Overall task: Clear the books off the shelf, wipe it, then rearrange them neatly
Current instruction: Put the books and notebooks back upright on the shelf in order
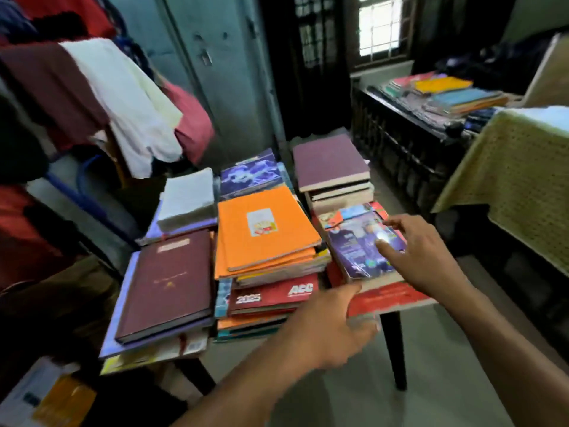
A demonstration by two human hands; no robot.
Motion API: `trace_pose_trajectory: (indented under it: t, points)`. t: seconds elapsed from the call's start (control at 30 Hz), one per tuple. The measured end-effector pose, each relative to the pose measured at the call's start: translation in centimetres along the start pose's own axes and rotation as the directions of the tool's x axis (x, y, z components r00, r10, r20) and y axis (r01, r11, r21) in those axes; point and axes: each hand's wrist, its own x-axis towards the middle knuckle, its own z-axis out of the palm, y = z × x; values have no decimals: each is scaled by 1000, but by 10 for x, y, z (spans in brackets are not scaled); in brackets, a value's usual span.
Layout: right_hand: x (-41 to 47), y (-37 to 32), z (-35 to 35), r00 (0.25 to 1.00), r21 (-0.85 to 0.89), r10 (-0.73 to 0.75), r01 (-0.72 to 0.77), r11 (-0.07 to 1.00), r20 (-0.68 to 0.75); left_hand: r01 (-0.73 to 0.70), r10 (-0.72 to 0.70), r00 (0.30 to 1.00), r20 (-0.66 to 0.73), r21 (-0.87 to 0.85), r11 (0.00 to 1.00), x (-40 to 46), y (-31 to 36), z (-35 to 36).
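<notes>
Several stacks of books cover a small dark-legged table [396, 349]. At the left lies a maroon diary [169, 282], in the middle an orange notebook [264, 226] tops a pile that includes a red 2025 book [274, 295]. On the right pile, a glossy purple book [357, 251] rests on a red book [397, 295]. My left hand [332, 322] grips the near edge of the red book, thumb on top. My right hand [421, 251] hovers with spread fingers, its index fingertip touching the purple book's cover.
A plum-coloured book [329, 161] tops a stack at the back right. Clothes [123, 97] hang at the left. A dark cabinet [400, 149] with more books [446, 90] on top stands at the right, beside a cloth-covered table [508, 167]. Papers [46, 396] lie bottom left.
</notes>
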Motion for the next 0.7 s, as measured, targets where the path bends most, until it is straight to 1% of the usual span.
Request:
trace_pose_trajectory:
  t: [0.07,0.1,0.17,0.23,0.3,0.37,0.4,0.47,0.5,0.53,0.57,0.63,0.7]
  points:
    - [-6,24,14,989,-110,93,-80,991,115,33,-33,999,19,8,999,8,-1,14]
    - [-8,29,19,975,-142,140,-117,983,172,61,-60,998,25,-26,998,12,-2,19]
    - [-8,31,21,949,-122,196,-170,978,247,129,-125,991,35,-150,980,17,-4,22]
    - [-6,29,21,950,-79,202,-189,979,239,188,-182,982,48,-282,941,20,-5,24]
    - [-8,26,21,963,-64,184,-175,982,195,197,-197,980,40,-383,902,20,-5,26]
    - [-14,23,19,971,-13,186,-187,982,153,211,-199,977,74,-452,867,16,-4,27]
    - [-17,23,19,975,52,191,-197,979,112,219,-202,975,89,-482,848,12,-5,29]
    - [-19,20,11,980,271,200,-188,944,-19,201,-183,979,86,-529,825,6,-5,32]
    - [-18,15,4,975,374,204,-158,914,-87,183,-163,983,87,-549,816,3,-4,33]
    - [-14,8,-6,969,424,192,-111,899,-154,165,-135,986,94,-573,803,0,1,34]
    - [-10,0,-15,965,429,167,-65,901,-203,147,-109,989,99,-595,790,-2,6,34]
    - [0,-21,-33,956,373,75,37,927,-282,86,-41,996,85,-628,774,-5,20,34]
    - [8,-47,-50,941,294,-36,141,945,-336,-2,41,998,50,-612,791,-8,37,29]
